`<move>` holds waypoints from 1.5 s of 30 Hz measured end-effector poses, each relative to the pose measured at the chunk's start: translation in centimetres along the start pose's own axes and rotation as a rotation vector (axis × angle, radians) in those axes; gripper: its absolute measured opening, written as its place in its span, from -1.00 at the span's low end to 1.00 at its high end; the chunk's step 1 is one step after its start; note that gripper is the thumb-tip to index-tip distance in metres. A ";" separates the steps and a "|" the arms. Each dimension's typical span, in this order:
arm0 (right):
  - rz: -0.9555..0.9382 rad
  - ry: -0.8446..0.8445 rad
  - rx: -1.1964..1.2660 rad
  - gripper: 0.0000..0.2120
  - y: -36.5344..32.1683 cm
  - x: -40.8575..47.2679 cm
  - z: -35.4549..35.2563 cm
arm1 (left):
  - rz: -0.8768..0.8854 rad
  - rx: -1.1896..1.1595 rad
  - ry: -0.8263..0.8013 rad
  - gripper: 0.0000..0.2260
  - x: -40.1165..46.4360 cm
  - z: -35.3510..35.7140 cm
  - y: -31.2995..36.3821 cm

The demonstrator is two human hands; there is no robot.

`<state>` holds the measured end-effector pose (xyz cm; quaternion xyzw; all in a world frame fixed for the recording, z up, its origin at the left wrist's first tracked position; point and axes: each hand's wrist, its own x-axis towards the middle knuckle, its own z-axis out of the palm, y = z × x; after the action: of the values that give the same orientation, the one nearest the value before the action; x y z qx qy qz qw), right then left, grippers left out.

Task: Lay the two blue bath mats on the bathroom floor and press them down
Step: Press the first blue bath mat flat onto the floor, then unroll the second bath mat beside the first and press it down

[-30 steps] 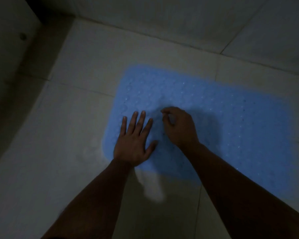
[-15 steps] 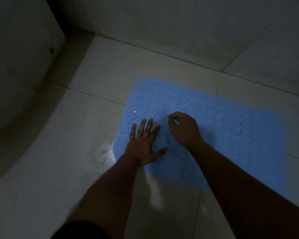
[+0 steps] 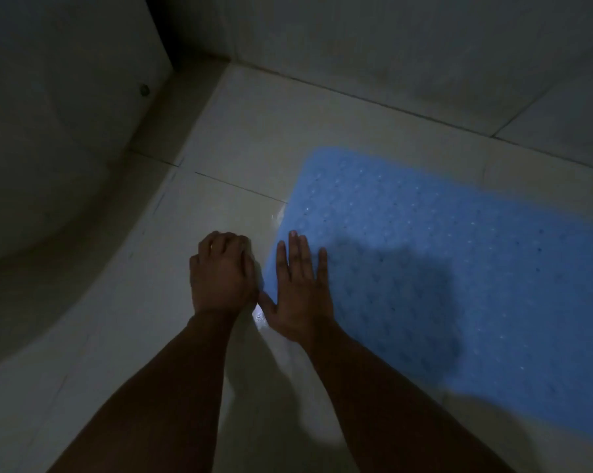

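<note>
Our right hand (image 3: 300, 295) lies flat on the blue mat (image 3: 459, 274), fingers straight and a little apart. Our left hand (image 3: 221, 274) rests curled on the floor (image 3: 240, 138), left of the mat.

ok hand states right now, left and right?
Left hand: fingers curled, on the floor tile beside the blue mat, holding nothing visible.
Right hand: open, fingers straight, flat on the mat's near-left corner.

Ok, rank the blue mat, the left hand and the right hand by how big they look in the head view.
1. blue mat, by far the largest.
2. right hand, spread flat on the mat.
3. left hand, curled on the floor tile; the curl may account for its smaller look.
</note>
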<state>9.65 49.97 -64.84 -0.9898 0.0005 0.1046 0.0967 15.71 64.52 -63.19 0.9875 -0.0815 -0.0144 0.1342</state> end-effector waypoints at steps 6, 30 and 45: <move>0.002 -0.023 -0.051 -0.02 -0.2 0.2 1.1 | -0.046 -0.037 0.043 -0.60 -1.0 1.4 0.1; 0.437 -0.463 0.540 -0.30 7.6 -17.1 -31.3 | -0.040 -0.041 -0.622 -0.56 -10.0 -29.7 17.8; 1.007 -0.207 0.468 -0.50 38.1 -37.2 -48.9 | 0.569 -0.239 -0.696 -0.60 -5.7 -32.0 59.9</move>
<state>-17.39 2.47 -17.50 -0.8042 0.4863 0.2314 0.2513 2.28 16.94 -16.34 0.8399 -0.3871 -0.3167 0.2106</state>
